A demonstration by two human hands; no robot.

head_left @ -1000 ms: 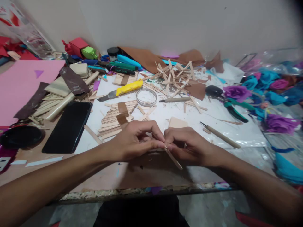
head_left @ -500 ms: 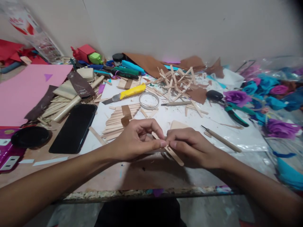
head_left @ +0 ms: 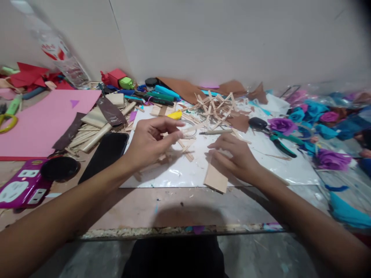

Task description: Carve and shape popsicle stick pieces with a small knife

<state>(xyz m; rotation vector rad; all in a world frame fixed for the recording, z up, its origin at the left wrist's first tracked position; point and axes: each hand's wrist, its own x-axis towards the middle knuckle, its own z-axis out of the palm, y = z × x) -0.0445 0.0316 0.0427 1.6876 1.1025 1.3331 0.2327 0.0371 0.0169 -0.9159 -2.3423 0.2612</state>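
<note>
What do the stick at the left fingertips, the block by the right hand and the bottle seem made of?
Stick: probably bare wood, pale tan, though blurred.
Block: likely unvarnished wood, judging by its matte, pale tan face.
Bottle: apparently glossy clear plastic, see-through with bright highlights; glass seems less likely.

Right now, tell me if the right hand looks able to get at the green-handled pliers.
Probably yes: the right hand seems empty, and nothing upright shows between it and the green-handled pliers across the white sheet.
</note>
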